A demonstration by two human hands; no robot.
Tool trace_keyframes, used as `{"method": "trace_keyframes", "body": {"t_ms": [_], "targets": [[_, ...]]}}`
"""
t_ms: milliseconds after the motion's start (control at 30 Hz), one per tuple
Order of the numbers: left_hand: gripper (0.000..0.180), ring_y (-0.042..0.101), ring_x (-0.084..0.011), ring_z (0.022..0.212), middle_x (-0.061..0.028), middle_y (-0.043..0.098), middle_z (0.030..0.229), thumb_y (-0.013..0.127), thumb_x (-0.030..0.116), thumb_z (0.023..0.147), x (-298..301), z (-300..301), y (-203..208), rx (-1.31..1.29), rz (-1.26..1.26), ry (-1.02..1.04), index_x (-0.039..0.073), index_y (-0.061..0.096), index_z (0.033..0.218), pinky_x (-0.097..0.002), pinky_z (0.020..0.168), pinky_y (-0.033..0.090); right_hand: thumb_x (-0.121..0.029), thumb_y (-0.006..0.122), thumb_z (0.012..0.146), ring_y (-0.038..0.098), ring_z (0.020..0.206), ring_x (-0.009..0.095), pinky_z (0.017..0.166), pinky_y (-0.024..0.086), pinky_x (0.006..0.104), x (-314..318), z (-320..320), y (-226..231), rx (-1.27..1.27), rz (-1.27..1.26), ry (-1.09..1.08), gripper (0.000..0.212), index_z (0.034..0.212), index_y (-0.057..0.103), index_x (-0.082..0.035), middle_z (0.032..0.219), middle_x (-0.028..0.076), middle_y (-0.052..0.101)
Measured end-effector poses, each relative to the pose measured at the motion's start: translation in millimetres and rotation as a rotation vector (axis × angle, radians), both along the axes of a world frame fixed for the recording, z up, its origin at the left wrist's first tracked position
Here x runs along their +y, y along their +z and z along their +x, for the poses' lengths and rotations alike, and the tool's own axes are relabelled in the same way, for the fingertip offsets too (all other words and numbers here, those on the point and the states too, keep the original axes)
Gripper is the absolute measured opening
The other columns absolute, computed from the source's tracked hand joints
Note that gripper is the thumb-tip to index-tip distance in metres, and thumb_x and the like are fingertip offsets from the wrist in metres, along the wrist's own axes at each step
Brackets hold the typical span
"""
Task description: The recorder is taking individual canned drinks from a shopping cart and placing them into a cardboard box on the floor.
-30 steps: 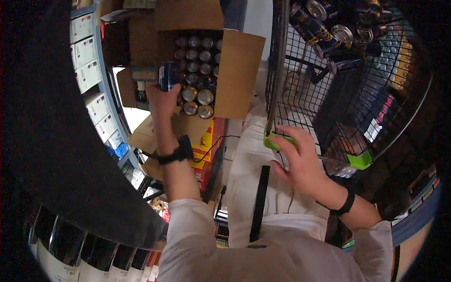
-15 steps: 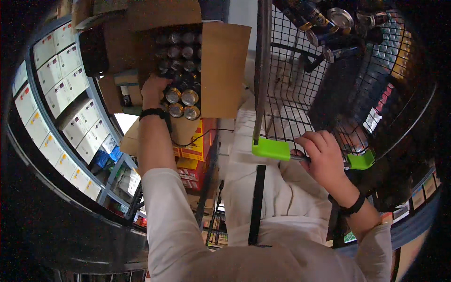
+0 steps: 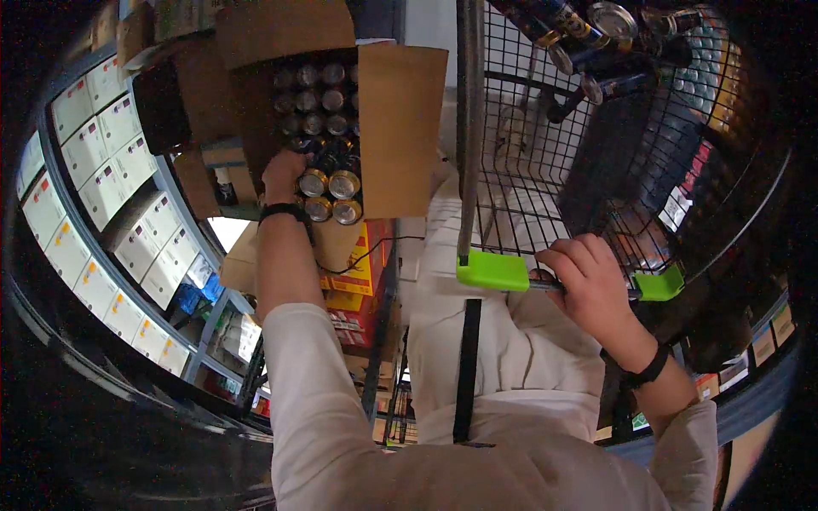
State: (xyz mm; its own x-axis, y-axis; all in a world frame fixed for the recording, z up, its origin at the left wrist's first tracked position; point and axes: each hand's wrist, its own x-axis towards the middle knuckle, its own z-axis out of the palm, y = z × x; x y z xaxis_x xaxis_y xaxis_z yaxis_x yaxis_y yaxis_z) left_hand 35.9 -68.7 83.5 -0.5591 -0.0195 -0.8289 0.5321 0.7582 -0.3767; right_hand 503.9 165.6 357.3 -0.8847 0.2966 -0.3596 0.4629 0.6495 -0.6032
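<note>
My left hand (image 3: 284, 175) reaches into the near left part of an open cardboard box (image 3: 400, 128), against the gold-rimmed cans (image 3: 344, 185). Its fingers are mostly hidden or dim, so whether they grip a can or the box's side cannot be made out. Dark-topped cans (image 3: 334, 100) stand upright in rows farther back in the box. On the right, my right hand (image 3: 588, 281) is closed around the handle bar of a wire shopping cart (image 3: 528, 183), between two bright green end pieces (image 3: 494, 271). Several dark cans (image 3: 613, 81) lie jumbled at the cart's far end.
Red and yellow cartons (image 3: 358, 289) sit beneath the box, with a thin black cable across them. Shelves with white boxes (image 3: 102, 187) curve along the left. A brown carton (image 3: 198, 183) stands left of the can box. More shelving (image 3: 758, 349) runs along the lower right.
My left hand has come slightly nearer and sits lower beside the gold-rimmed cans. The view has shifted a little. My right hand keeps its hold on the cart handle.
</note>
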Motion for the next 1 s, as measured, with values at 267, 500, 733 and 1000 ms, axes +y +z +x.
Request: {"method": "trace_keyframes", "body": {"t_ms": [267, 500, 733, 1000], "targets": [[0.068, 0.053, -0.0364, 0.13, -0.0172, 0.057, 0.14, 0.056, 0.062, 0.09, 4, 9, -25, 0.013, -0.002, 0.002, 0.008, 0.063, 0.131, -0.0475, 0.105, 0.045, -0.03, 0.074, 0.078, 0.055, 0.108, 0.035, 0.096, 0.046, 0.0438, 17, -8, 9, -0.087, -0.29, -0.063, 0.047, 0.116, 0.061, -0.005, 0.111, 0.013, 0.061], [0.065, 0.053, -0.0398, 0.129, -0.0207, 0.057, 0.137, 0.049, 0.06, 0.094, -21, -23, -16, -0.077, 0.168, -0.027, 0.006, 0.065, 0.127, -0.0478, 0.104, 0.045, -0.023, 0.077, 0.08, 0.055, 0.118, 0.041, 0.104, 0.044, 0.0446, 121, -17, 1, -0.233, -0.121, -0.043, 0.054, 0.126, 0.058, -0.002, 0.122, 0.022, 0.06], [0.054, 0.057, -0.0415, 0.122, -0.0227, 0.061, 0.13, 0.05, 0.048, 0.095, 13, -24, 39, 0.186, 0.211, -0.15, 0.005, 0.067, 0.124, -0.0481, 0.101, 0.047, -0.01, 0.074, 0.074, 0.051, 0.127, 0.037, 0.105, 0.044, 0.0476, 217, -3, -114, -0.398, 0.52, 0.267, 0.072, 0.14, 0.045, -0.007, 0.137, 0.017, 0.053], [0.038, 0.066, -0.0312, 0.102, -0.0177, 0.067, 0.115, 0.061, 0.026, 0.095, 109, 122, 211, 0.165, 1.023, 0.226, 0.003, 0.063, 0.125, -0.0396, 0.093, 0.05, 0.0, 0.062, 0.076, 0.051, 0.126, 0.033, 0.101, 0.044, 0.0457, 205, 16, -187, -0.417, 0.692, 0.231, 0.067, 0.14, 0.046, -0.011, 0.13, 0.017, 0.055]]}}
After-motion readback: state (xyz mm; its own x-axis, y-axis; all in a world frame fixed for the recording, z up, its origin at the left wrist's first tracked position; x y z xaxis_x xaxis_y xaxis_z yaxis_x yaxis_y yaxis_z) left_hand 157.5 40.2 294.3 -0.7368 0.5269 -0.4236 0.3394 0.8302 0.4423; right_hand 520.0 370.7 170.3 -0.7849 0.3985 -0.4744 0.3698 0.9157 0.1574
